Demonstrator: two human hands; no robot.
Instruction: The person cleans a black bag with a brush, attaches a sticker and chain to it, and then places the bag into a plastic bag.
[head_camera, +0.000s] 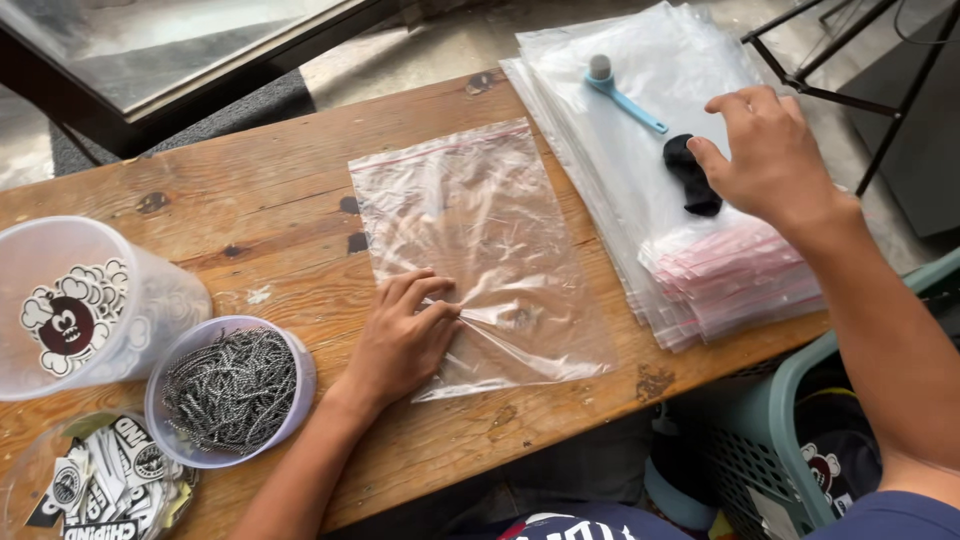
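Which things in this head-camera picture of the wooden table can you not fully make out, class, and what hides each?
- Small black object on the stack of clear zip bags: head view, partly behind the right hand; kind unclear.
- Teal plastic basket: contents hidden by the table edge and forearm.
- Clear tub of stickers: cut off by the frame's bottom edge.
- Left hand: palm hidden, pressed on the single clear bag.

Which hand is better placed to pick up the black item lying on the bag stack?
Right. The right hand hovers over the stack of zip bags, fingertips beside the black item. The left hand is pressed on the single clear zip bag, farther away.
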